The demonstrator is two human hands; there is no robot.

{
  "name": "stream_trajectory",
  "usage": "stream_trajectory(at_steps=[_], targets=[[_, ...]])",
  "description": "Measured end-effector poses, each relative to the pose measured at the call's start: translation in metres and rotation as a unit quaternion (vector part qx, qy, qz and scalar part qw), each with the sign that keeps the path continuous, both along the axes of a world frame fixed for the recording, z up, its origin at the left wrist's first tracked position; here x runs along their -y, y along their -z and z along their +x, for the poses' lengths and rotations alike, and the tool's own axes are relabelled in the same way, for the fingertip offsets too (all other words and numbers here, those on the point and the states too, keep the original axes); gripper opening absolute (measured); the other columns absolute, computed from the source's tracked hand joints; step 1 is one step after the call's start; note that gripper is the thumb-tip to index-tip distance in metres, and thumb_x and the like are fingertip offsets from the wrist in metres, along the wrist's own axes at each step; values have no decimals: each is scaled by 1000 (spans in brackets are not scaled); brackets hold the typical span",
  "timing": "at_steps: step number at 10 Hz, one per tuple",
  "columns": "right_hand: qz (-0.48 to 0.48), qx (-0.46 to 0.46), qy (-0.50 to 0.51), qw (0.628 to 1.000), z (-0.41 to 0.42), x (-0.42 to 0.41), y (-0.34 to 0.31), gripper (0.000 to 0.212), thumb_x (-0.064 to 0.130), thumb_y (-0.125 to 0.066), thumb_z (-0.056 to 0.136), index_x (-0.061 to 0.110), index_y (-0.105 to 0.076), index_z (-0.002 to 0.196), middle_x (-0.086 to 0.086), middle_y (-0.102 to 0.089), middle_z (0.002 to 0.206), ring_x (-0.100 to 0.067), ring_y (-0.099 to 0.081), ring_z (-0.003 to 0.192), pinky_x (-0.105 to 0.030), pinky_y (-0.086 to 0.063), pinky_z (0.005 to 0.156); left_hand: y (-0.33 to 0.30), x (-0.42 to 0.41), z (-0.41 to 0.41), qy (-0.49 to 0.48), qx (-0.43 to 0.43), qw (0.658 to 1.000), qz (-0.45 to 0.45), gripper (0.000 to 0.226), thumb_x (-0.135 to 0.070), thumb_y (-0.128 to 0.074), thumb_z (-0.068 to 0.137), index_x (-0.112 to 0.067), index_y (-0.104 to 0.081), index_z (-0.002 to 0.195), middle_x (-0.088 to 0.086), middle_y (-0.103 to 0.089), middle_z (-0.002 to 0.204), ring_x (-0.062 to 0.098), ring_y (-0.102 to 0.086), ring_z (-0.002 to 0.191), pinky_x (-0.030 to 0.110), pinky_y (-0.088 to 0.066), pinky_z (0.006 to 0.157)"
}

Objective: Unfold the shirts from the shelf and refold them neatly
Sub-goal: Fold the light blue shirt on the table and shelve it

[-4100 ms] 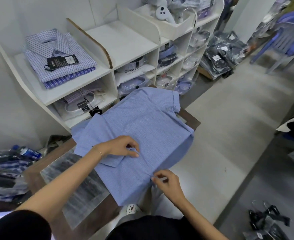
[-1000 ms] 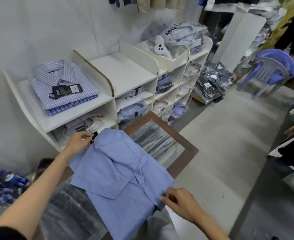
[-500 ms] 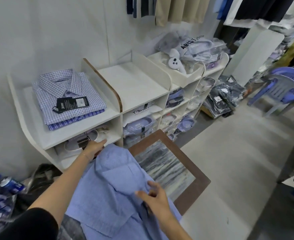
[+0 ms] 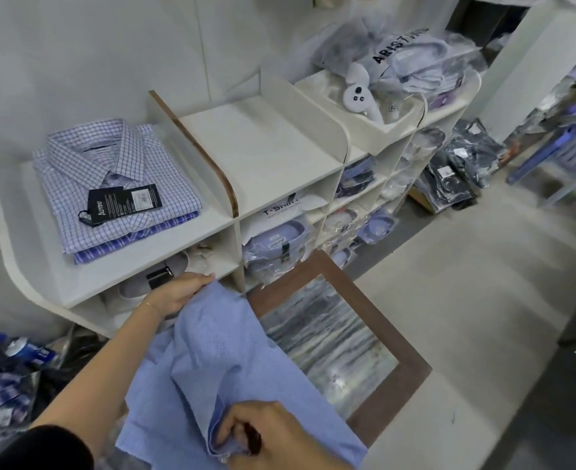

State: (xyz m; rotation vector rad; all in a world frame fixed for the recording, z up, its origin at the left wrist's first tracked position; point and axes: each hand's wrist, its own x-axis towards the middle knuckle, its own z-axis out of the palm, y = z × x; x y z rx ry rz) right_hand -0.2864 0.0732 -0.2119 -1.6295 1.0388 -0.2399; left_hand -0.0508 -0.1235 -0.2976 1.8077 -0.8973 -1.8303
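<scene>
The light blue shirt (image 4: 232, 374) lies partly folded on the wood-framed table (image 4: 391, 378) at near centre, rumpled and with one panel doubled over itself. It is not yet a flat, squared stack.

Hand state:
- The left hand (image 4: 174, 293) grips the far edge of the fabric, next to the lower shelf opening, with the fingers curled over the cloth.
- The right hand (image 4: 262, 435) pinches a bunched fold at the near edge of the fabric, with the fingers curled closed around it.

Progress, judged from the present layout:
- On the top tier of the white shelf unit (image 4: 273, 154), at far left, a checked shirt (image 4: 110, 184) with a black hang tag sits folded on a darker striped one (whether these two have been through the refold cycle cannot be told).
- The top compartment to the right of that pile holds nothing.
- The lower cubbies hold bagged shirts (image 4: 276, 242), apparently still sealed.

Remaining work, as estimated: flatten and square the blue shirt, complete its folds and return it to the shelf. Any untreated shirts then follow the same procedure.
</scene>
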Motion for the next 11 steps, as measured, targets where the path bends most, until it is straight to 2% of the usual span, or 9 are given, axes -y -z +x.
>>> stream_trajectory(at_steps=[1,2,3,4,5,7,9,10,11], targets=[[-8,45,52,998,10,-2,-6,6,17,-56,92,18,-60,89,7,-55,77,3,-45,69,-10,-36,70,-8,2,-3,55,30,998,-12,32,-33,-68,87,-3,-68,100,14,-70,104,23,-65,98,30,-50,88],[18,56,45,997,10,-5,-3,21,12,-59,90,32,-59,84,17,-51,69,2,-46,67,-11,-35,69,-18,8,-7,28,51,996,-74,8,-21,-68,88,-14,-65,90,8,-64,101,17,-60,94,22,-45,78],[37,33,-19,999,10,-7,10,28,16,-59,90,44,-57,88,20,-56,77,3,-47,72,-21,-41,76,-16,9,1,-8,66,992,-106,4,-22,-65,90,-20,-65,94,6,-61,113,20,-56,109,27,-42,95],[11,-13,-79,997,14,-13,22,26,16,-49,95,23,-58,119,-3,-60,117,-2,-43,91,-23,-37,86,-4,-1,10,27,70,996,-49,26,-28,-69,86,-20,-61,110,10,-57,125,23,-53,117,36,-41,105],[-5,-24,-58,998,11,-16,26,33,19,-46,96,15,-55,128,-6,-55,128,5,-40,91,-14,-29,86,-10,-6,9,94,64,991,-67,47,-23,-69,87,-27,-51,130,6,-51,132,22,-51,120,38,-42,105],[-1,0,-44,999,-7,-29,24,44,34,-62,88,32,-51,131,24,-49,115,7,-42,103,-14,-33,95,-19,-16,-10,3,-26,983,-183,46,-13,-53,97,-38,-49,134,9,-59,127,21,-58,115,39,-45,101],[2,25,28,999,-16,-49,21,32,33,-60,90,35,-58,121,24,-55,111,7,-50,103,-14,-39,94,-15,-24,-22,-18,135,971,-199,54,-3,-50,96,-20,-34,145,18,-49,137,30,-48,125,35,-41,99],[-25,68,119,990,-29,-55,25,18,30,-59,92,20,-68,104,13,-67,97,3,-60,89,-16,-46,79,-18,-35,-29,89,262,916,-292,43,-10,-55,95,-12,-46,137,16,-50,137,31,-46,128,39,-36,107],[-62,51,237,968,-56,-66,37,17,25,-57,94,21,-63,79,15,-63,72,1,-59,67,-18,-46,66,-31,-62,-53,197,274,843,-419,24,-23,-51,96,-19,-63,117,7,-60,125,25,-51,120,43,-37,105]])
